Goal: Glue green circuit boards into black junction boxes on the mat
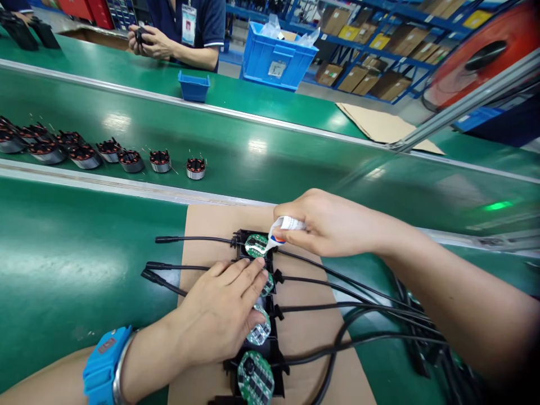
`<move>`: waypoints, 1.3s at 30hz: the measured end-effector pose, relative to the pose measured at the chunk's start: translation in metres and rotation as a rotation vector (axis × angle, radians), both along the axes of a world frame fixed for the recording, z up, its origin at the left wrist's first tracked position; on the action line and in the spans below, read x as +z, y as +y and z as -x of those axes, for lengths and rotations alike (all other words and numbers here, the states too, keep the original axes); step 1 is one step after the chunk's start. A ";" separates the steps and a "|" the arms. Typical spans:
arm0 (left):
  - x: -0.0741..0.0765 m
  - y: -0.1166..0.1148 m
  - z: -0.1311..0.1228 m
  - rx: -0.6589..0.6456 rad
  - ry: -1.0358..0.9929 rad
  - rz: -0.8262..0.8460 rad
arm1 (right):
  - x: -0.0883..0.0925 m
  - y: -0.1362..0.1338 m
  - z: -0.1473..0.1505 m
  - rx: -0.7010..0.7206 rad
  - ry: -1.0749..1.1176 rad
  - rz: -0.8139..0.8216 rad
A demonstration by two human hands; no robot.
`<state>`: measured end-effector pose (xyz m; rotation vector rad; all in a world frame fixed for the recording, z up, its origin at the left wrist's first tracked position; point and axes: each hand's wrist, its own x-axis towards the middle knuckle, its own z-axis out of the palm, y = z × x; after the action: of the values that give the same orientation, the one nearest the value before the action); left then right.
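Note:
My right hand [327, 224] is closed around a white squeeze tube [291, 223], tilted with its nozzle down at the top round green circuit board [254, 244]. White paste shows on that board by the nozzle. My left hand [221, 312] lies flat, fingers stretched, over the middle of the row and partly covers the boards there. Below its fingertips another board [260, 329] is partly seen, and the nearest board [255, 379] shows almost whole. The boards sit in black housings [276, 351] with black cables [312, 307] leading out on both sides.
Brown cardboard [211, 222] lies under the housings. Beyond a metal rail, several copper-wound stators [196, 167] stand on the green conveyor [236, 146]. Across it are a small blue bin [194, 88], a large blue crate [276, 59] and a person's hands [154, 42] holding a black part.

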<state>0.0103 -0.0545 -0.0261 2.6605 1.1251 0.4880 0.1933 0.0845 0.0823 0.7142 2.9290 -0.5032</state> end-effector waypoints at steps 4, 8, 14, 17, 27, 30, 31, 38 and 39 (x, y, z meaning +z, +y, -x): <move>0.000 0.000 0.000 0.009 0.009 -0.011 | 0.001 0.003 0.000 -0.020 -0.006 -0.007; 0.001 0.000 0.000 0.013 0.035 -0.005 | 0.001 0.002 0.006 -0.027 -0.043 0.006; 0.000 -0.001 0.000 0.012 0.051 -0.012 | -0.004 0.005 0.012 -0.025 -0.054 -0.043; 0.002 -0.001 0.000 0.018 0.046 -0.043 | -0.002 0.006 0.009 -0.048 -0.045 -0.055; 0.014 -0.041 -0.009 -0.043 0.042 -0.334 | 0.003 -0.038 -0.004 -0.075 0.111 0.153; 0.010 -0.048 -0.011 -0.010 0.112 -0.273 | -0.010 -0.050 0.004 -0.015 0.140 0.186; 0.009 -0.049 -0.011 -0.008 0.131 -0.257 | -0.014 -0.052 0.006 0.001 0.141 0.185; 0.013 -0.045 -0.007 -0.039 0.209 -0.195 | -0.017 -0.047 0.009 0.036 0.067 0.180; 0.014 -0.044 -0.006 -0.038 0.210 -0.189 | -0.016 -0.047 0.008 0.039 0.063 0.186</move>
<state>0.0167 -0.0989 -0.0124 2.9491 1.1318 0.3280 0.1855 0.0371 0.0664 0.6270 2.8950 -0.7957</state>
